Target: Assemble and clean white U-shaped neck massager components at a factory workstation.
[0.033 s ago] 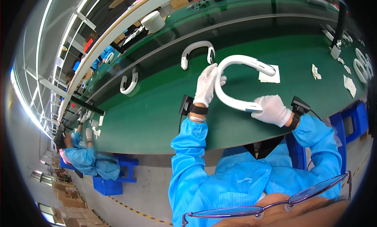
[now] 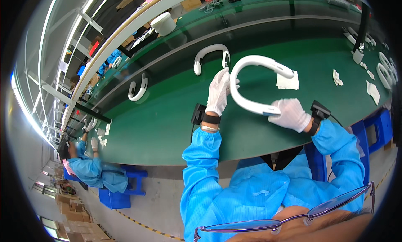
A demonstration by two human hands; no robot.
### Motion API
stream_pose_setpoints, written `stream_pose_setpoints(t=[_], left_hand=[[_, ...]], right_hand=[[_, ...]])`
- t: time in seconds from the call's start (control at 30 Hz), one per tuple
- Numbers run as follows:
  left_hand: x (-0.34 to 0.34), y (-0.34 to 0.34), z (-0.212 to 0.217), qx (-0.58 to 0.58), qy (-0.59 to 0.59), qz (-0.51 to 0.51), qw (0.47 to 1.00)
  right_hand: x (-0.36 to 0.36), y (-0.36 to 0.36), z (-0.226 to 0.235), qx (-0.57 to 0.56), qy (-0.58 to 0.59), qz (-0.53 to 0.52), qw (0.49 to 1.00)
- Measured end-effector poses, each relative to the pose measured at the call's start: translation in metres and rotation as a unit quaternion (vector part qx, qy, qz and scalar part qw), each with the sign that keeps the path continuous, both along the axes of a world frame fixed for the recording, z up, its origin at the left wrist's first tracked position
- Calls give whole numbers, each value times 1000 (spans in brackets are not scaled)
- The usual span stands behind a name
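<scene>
1. White C-shaped neckband device: held over the bench, inward of its near edge; opening faces the bench's right end.
2. Right hand, white-gloved: fingers closed on the device's lower end, the one closer to the near edge.
3. Left hand, white-gloved: gripping the outer curve, fingertips showing inside the bend; part of this grip is hidden by the device.
4. Folded white sheet: lying on the bench, partly behind the device's upper end in this view.
5. Second neckband device: just beyond the left hand, toward the bench's far edge, opening toward the near edge.
6. Third neckband device: further toward the bench's left end, near the far edge.
7. Crumpled white piece and larger white scrap: both toward the right end, the scrap closer to that end.
8. Group of white neckband devices: at the right end; exact count cannot be determined.
9. Co-worker in blue: at the near edge, toward the left end.
</scene>
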State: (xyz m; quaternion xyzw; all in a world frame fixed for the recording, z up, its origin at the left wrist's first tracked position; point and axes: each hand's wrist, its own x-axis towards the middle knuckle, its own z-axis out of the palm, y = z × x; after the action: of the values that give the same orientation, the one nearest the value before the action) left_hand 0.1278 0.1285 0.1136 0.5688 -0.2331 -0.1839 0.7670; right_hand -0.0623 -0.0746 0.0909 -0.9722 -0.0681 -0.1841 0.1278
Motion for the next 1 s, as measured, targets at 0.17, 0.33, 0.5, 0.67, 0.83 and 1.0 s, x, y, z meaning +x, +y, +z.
stream_pose_setpoints(t=[0.17,0.33,0.5,0.67,0.83,1.0], left_hand=[[6,33,-39,86,12,20,996],[9,54,-88,176,72,38,981],[6,32,-95,147,45,-20,988],[10,42,-89,147,32,-27,988],[5,49,-84,249,-53,-19,967],[0,45,-73,278,-168,-30,945]], right_hand=[[92,-53,18,79,16,-124,989],[194,-106,19,143,77,-203,966],[257,-152,-11,131,59,-251,957],[285,-177,-49,39,111,-303,946],[258,-147,-22,37,83,-231,969],[136,-54,53,526,105,51,842]])
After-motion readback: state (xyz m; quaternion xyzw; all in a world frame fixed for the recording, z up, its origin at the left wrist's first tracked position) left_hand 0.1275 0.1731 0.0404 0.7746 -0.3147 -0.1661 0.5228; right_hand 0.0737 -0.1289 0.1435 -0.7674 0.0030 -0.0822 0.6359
